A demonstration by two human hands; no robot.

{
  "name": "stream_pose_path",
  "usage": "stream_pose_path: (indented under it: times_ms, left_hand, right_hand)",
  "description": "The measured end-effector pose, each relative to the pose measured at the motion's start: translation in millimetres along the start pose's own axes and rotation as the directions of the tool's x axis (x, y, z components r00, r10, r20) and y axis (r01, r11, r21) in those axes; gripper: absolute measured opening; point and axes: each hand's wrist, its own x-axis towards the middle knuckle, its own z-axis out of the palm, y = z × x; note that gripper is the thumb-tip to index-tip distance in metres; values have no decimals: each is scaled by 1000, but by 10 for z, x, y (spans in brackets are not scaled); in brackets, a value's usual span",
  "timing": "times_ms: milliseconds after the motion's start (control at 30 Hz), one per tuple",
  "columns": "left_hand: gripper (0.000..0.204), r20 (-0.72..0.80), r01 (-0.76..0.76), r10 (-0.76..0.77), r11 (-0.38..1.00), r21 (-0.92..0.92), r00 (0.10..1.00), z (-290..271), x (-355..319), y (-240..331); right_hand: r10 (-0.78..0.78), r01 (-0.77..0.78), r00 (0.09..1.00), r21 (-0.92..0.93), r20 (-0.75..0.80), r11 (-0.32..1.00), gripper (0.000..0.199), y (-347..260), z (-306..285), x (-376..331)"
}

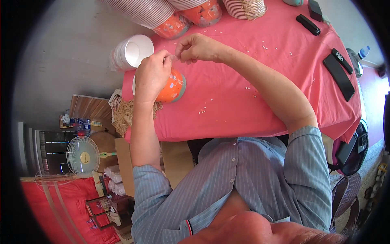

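Note:
An orange patterned paper bucket (174, 86) lies on its side at the left of the table, its grey base turned to the right. Bent over the bucket, my left hand (152, 75) has its fingers pinched together at the far side. My right hand (200, 48) is closed too, thumb against fingers, and its tips meet those of the left just beyond the bucket. Whatever thin thing is between the fingertips is too small to make out. Beside my left forearm, a bundle of tan string (124, 116) hangs at the table's left edge.
Stacked paper buckets (140, 14) in plastic stand along the far edge, white-lined buckets (138, 51) far left. More tan string (254, 9) hangs over another stack. Tiny white discs (203, 110) dot the pink cloth (239, 118). A black phone (339, 77) and a remote (342, 61) lie right.

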Motion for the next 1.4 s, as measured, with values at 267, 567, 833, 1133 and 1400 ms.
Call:
stream_pose_path:
  times_ms: [267, 567, 833, 1133, 1400]
  left_hand:
    - [26, -68, -26, 31, 997, 72, 997, 49, 17, -43]
    - [28, -145, -76, 74, 997, -10, 987, 34, 43, -73]
    - [28, -116, -6, 6, 1000, 4, 993, 0, 47, -59]
    - [31, -97, 25, -27, 999, -22, 995, -16, 38, 14]
    - [30, -140, -17, 8, 997, -69, 990, 2, 43, -7]
  right_hand:
    - [-87, 89, 996, 109, -23, 990, 17, -53, -8, -39]
    - [-37, 37, 999, -48, 7, 998, 31, -40, -45, -31]
    - [-97, 97, 995, 14, -6, 995, 27, -30, -29, -29]
    - [-84, 87, 995, 80, -47, 993, 20, 16, -51, -22]
    - [-13, 20, 998, 106, -61, 994, 17, 67, -67, -8]
